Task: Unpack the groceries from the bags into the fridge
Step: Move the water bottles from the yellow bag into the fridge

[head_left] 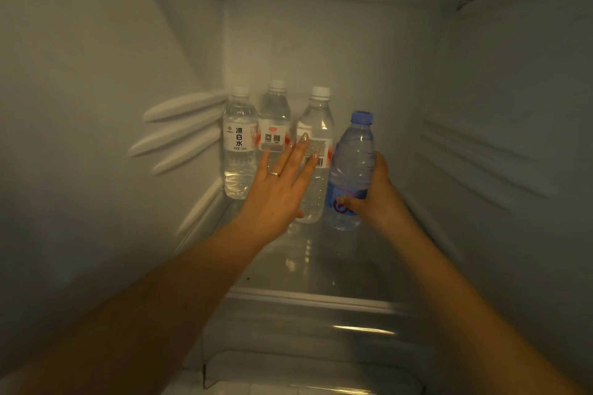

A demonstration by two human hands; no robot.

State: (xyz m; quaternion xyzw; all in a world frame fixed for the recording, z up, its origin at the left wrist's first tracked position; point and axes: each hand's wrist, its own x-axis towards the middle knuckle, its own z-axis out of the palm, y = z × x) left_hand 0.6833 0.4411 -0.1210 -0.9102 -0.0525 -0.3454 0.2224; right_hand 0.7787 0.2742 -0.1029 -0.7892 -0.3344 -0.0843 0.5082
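**Readable labels on the fridge bottles**

The far-left bottle carries a white label with the black characters 凉白水 set vertically; the small print beneath is too blurred to read. The second bottle shows what may be two QR codes. The third bottle bears a barcode. The blue bottle, far right, shows only a pink logo mark.

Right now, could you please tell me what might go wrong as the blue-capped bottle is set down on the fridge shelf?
1. The blue-capped bottle is close beside the nearest white-capped bottle; a nudge could topple the row.
2. The left hand, fingers straight, is in front of that row and might knock it.
3. The right hand holds low; the top could tip on the glass shelf.
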